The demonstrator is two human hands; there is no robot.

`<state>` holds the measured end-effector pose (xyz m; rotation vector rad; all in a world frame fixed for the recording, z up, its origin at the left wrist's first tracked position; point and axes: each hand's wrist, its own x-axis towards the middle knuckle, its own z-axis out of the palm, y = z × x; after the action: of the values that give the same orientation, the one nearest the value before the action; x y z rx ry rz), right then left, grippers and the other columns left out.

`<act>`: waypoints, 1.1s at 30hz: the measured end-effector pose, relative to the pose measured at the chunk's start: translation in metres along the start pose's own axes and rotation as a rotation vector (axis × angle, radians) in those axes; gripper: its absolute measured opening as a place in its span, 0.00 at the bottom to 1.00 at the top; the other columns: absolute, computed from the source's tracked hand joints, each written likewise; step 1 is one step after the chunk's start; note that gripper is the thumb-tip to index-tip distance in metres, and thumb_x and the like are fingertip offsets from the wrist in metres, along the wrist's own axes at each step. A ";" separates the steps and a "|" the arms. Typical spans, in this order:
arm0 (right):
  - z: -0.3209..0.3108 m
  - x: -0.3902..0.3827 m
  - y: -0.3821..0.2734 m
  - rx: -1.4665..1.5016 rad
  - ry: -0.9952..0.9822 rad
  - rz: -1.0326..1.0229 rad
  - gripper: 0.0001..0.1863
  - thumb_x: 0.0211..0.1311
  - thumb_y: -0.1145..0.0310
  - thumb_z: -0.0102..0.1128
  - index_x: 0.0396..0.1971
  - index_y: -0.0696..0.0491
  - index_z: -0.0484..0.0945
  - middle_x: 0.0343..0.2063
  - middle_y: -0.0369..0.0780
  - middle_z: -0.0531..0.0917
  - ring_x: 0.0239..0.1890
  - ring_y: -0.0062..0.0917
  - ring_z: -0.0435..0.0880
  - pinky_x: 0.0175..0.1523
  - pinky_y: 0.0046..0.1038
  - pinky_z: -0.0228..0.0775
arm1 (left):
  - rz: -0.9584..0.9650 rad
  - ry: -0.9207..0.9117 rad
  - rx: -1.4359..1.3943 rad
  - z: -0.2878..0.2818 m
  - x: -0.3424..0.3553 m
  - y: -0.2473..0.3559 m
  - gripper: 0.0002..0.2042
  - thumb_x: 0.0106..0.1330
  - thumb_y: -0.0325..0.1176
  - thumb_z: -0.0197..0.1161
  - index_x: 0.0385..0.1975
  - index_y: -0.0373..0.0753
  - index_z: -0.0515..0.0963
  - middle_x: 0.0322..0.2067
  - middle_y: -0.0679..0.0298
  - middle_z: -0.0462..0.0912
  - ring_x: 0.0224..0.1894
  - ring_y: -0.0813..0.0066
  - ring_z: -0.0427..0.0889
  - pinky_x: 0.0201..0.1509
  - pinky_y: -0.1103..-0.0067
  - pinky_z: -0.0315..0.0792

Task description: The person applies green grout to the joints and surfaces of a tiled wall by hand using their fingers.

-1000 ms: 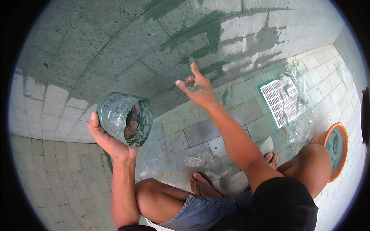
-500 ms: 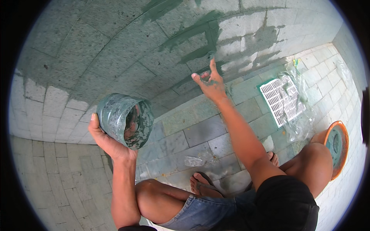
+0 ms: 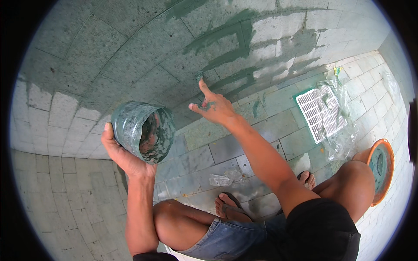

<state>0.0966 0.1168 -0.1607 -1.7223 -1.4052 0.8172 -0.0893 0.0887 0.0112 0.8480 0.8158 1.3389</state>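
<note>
My left hand [image 3: 126,160] is wrapped round a clear plastic tub [image 3: 129,123], perhaps a cut-off bottle, tilted with its mouth to the right. Dark green paste is smeared over its inside. My right hand [image 3: 216,108] reaches to the stone-tiled wall [image 3: 143,56], index finger stretched out and thumb apart, the other fingers partly curled. A dab of green paste [image 3: 199,76] sits at the index fingertip, against a tile joint, and more paste coats the hand near the thumb. Green paste streaks [image 3: 226,57] follow the joints up and right of it.
A white slotted drain grate [image 3: 321,114] lies on the tiled floor at right, partly under clear plastic film [image 3: 342,145]. Beside my right knee is an orange basin [image 3: 381,174] holding green paste. A crumpled plastic scrap [image 3: 220,179] lies near my sandalled foot [image 3: 230,206].
My right hand has moved left and slightly down along the wall, leaving green paste on the joint it passed. The left hand and tub stay almost in place.
</note>
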 end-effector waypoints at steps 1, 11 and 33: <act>0.001 -0.003 -0.001 0.047 0.040 -0.025 0.55 0.54 0.35 0.59 0.72 0.50 0.44 0.33 0.41 0.82 0.38 0.34 0.81 0.46 0.32 0.74 | 0.010 -0.002 0.008 -0.002 0.000 0.001 0.23 0.65 0.52 0.53 0.47 0.38 0.74 0.45 0.58 0.80 0.46 0.63 0.81 0.47 0.67 0.79; -0.043 0.000 0.033 0.170 0.350 0.098 0.59 0.51 0.42 0.67 0.72 0.54 0.41 0.33 0.39 0.79 0.35 0.26 0.76 0.46 0.30 0.72 | -0.018 0.015 -0.005 0.007 -0.004 0.001 0.23 0.67 0.53 0.49 0.45 0.36 0.73 0.42 0.56 0.80 0.44 0.62 0.80 0.48 0.63 0.77; -0.081 -0.125 -0.129 -0.208 -0.257 -0.387 0.40 0.54 0.61 0.64 0.68 0.47 0.59 0.34 0.44 0.83 0.38 0.43 0.82 0.39 0.44 0.69 | -0.052 0.176 -0.170 0.015 0.058 -0.017 0.12 0.66 0.36 0.54 0.41 0.32 0.70 0.36 0.56 0.79 0.33 0.62 0.83 0.31 0.64 0.79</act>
<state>0.0773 -0.0043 -0.0066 -1.4553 -1.9817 0.7117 -0.0640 0.1452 0.0026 0.5781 0.8410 1.4291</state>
